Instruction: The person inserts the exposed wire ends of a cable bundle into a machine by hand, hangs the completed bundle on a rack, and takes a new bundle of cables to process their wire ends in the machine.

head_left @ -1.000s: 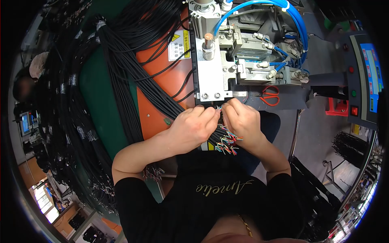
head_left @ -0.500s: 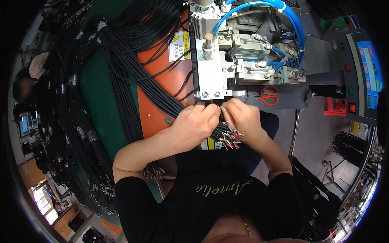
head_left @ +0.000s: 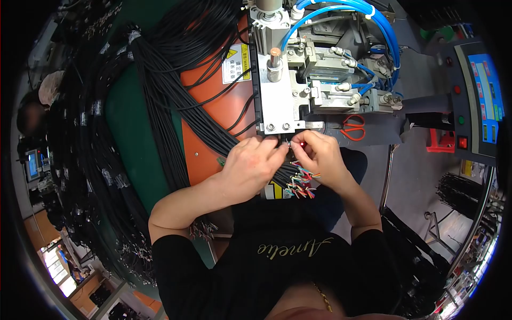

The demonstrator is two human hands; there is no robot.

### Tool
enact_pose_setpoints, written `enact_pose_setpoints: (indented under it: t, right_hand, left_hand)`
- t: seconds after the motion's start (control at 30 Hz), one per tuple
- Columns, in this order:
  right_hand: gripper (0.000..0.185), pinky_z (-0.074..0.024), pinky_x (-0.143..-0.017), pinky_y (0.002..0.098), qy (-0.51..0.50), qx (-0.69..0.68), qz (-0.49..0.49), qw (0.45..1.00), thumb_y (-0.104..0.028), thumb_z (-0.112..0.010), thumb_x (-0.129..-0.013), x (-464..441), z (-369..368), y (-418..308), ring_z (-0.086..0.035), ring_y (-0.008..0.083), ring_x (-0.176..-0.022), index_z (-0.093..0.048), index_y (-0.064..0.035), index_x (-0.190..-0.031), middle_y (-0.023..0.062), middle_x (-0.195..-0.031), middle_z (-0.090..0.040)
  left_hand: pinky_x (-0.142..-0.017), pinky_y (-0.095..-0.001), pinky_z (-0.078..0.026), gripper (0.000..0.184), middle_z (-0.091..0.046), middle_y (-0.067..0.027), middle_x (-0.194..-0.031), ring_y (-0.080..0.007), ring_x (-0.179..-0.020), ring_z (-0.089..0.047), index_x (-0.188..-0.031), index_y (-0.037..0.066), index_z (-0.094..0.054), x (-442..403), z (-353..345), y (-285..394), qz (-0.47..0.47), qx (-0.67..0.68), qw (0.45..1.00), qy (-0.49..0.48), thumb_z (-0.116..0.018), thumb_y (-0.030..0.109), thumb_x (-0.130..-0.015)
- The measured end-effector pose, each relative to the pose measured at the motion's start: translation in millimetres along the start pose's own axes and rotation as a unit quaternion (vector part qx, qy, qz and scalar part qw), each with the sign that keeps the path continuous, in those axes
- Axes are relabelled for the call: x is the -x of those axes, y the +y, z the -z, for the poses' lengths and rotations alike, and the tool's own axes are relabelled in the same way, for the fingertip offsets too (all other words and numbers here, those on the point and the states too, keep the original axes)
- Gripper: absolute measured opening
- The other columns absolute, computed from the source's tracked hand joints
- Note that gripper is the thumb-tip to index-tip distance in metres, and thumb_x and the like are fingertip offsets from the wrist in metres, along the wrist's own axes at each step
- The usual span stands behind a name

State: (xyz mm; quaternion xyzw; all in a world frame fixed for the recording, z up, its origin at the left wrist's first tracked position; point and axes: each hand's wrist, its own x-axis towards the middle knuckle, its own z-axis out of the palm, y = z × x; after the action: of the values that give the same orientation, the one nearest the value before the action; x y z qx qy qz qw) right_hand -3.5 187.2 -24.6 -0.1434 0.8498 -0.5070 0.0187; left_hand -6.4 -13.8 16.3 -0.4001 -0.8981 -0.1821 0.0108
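Note:
Just below the front of a metal clamping machine (head_left: 276, 101), my two hands meet fingertip to fingertip. My left hand (head_left: 252, 164) is closed on a black cable, most of it hidden behind the fingers. From the right, my right hand (head_left: 322, 159) pinches thin wires (head_left: 288, 144) at that cable's end; their details are too small to make out. A bundle of black cables (head_left: 213, 130) runs beneath my left hand. Its stripped ends, with multicoloured wires (head_left: 301, 184), fan out below the hands.
Orange-handled scissors (head_left: 353, 128) lie right of the machine, under blue air hoses (head_left: 392, 42). A control panel with a screen (head_left: 485, 96) stands at the far right. More black cables (head_left: 160, 106) hang over the orange surface (head_left: 200, 154). Another person is at the far left.
My right hand's fingertips have shifted slightly, showing a small gap between thumb and index finger, with a red glint there. My left hand has moved very little.

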Motion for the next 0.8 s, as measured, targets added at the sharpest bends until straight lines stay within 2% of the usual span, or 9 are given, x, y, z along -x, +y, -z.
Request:
enact_pose_setpoints:
  t: [0.27,0.37,0.43,0.47,0.53,0.6,0.63,0.67,0.8]
  right_hand:
    - [0.007,-0.0376,-0.046,0.0225,0.015,0.021,0.009,1.0,-0.003,-0.066,-0.085,4,-1,3,-0.049,0.0052,-0.049,-0.063,0.003,-0.087,0.0035,-0.066,-0.057]
    - [0.026,-0.0412,-0.052,0.0223,-0.042,-0.129,-0.068,0.988,0.0,-0.069,-0.081,13,9,-10,-0.054,0.0077,-0.061,-0.065,0.0004,-0.106,0.0056,-0.086,-0.064]
    - [0.027,-0.0443,-0.06,0.0231,-0.056,-0.174,0.079,0.98,0.001,-0.07,-0.079,12,4,-7,-0.057,0.0107,-0.07,-0.065,0.0002,-0.106,0.0068,-0.091,-0.064]
    - [0.023,-0.0468,-0.065,0.0247,-0.058,-0.188,0.094,0.976,0.003,-0.067,-0.08,12,5,-14,-0.059,0.0138,-0.077,-0.066,0.0003,-0.104,0.0081,-0.092,-0.064]
    - [0.019,-0.0474,-0.066,0.0244,-0.008,-0.147,0.102,0.984,0.004,-0.065,-0.082,8,-2,-6,-0.06,0.0139,-0.078,-0.067,0.0004,-0.1,0.0083,-0.095,-0.064]
    - [0.014,-0.0478,-0.067,0.0219,-0.032,-0.337,-0.076,0.938,0.003,-0.061,-0.088,11,0,-8,-0.06,0.0101,-0.081,-0.066,0.0016,-0.101,0.0076,-0.097,-0.063]
    - [0.013,-0.0479,-0.067,0.021,-0.038,-0.462,-0.155,0.872,0.002,-0.06,-0.09,14,-3,-5,-0.06,0.0087,-0.082,-0.065,0.0023,-0.102,0.0074,-0.098,-0.063]
    - [0.014,-0.0485,-0.064,0.02,-0.023,-0.482,-0.147,0.863,0.002,-0.058,-0.092,13,-5,-6,-0.06,0.0075,-0.079,-0.064,0.0036,-0.103,0.0072,-0.096,-0.062]
    - [0.013,-0.0464,-0.055,0.0198,0.051,-0.321,-0.024,0.945,0.002,-0.057,-0.092,12,-14,-9,-0.058,0.0076,-0.062,-0.065,0.0032,-0.103,0.0083,-0.085,-0.062]
  left_hand:
    - [-0.074,-0.0364,-0.044,0.033,-0.057,-0.0108,-0.094,-0.0272,-0.084,-0.056,-0.1,-0.001,-0.064,23,-2,-16,0.046,0.019,0.994,0.099,-0.063,0.0,-0.067]
    - [-0.076,-0.0369,-0.042,0.033,-0.058,-0.0098,-0.09,-0.0267,-0.084,-0.056,-0.099,0.0,-0.064,17,-5,-18,0.078,-0.009,0.994,0.076,-0.063,0.001,-0.066]
    - [-0.071,-0.037,-0.043,0.038,-0.058,-0.0094,-0.086,-0.0269,-0.08,-0.056,-0.101,0.0,-0.062,14,-6,-20,0.037,0.025,0.997,0.066,-0.065,0.0,-0.063]
    - [-0.071,-0.037,-0.043,0.038,-0.058,-0.0094,-0.086,-0.0269,-0.08,-0.056,-0.101,0.0,-0.062,12,-5,-20,0.036,0.025,0.997,0.065,-0.065,0.0,-0.063]
    - [-0.066,-0.0373,-0.043,0.046,-0.058,-0.0093,-0.083,-0.0278,-0.076,-0.057,-0.104,0.001,-0.059,9,-3,-19,-0.018,0.187,0.979,0.08,-0.068,-0.001,-0.059]
    - [-0.061,-0.037,-0.043,0.051,-0.058,-0.0097,-0.084,-0.0283,-0.072,-0.058,-0.105,0.001,-0.058,9,-5,-20,-0.04,0.189,0.975,0.105,-0.069,-0.001,-0.056]
    - [-0.06,-0.0361,-0.045,0.043,-0.06,-0.0104,-0.082,-0.0277,-0.069,-0.06,-0.104,0.001,-0.058,10,-6,-18,-0.024,0.174,0.978,0.117,-0.071,0.004,-0.064]
    - [-0.058,-0.0351,-0.046,0.036,-0.062,-0.0111,-0.081,-0.027,-0.067,-0.062,-0.103,0.001,-0.059,11,-8,-15,-0.007,0.158,0.979,0.128,-0.073,0.01,-0.071]
    - [-0.056,-0.0344,-0.047,0.036,-0.063,-0.0099,-0.08,-0.0261,-0.066,-0.062,-0.102,0.0,-0.059,8,-13,-15,-0.015,0.138,0.978,0.152,-0.075,0.01,-0.071]
